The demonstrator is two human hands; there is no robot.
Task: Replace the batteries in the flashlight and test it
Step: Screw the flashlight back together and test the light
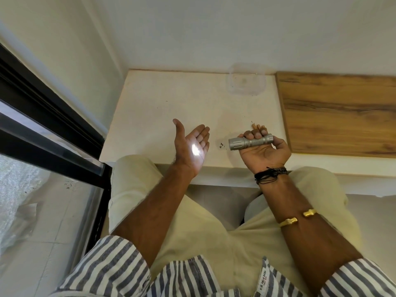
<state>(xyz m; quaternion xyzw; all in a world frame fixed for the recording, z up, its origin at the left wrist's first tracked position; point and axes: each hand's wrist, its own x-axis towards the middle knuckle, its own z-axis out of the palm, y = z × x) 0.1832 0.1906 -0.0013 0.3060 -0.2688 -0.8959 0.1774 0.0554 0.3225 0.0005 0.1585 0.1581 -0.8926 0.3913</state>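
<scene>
Head camera, looking down at a seated person's lap and forearms in front of a low white bench.

The right hand is palm up over the bench's near edge, with its fingers curled round the ribbed barrel of a small silver flashlight. The flashlight lies sideways across the fingers, and its wider head sticks out to the left.

The left hand is held apart from it, further left. It is spread flat with straight fingers and the thumb raised, and the palm is turned toward the flashlight's head. A bright white spot of light falls on that palm.

Black thread bracelets circle the right wrist, and a gold cuff sits on the right forearm.

A clear plastic container stands against the wall at the back of the bench. A wooden panel covers the bench's right part. A few dark specks lie on the bench between the hands.
</scene>
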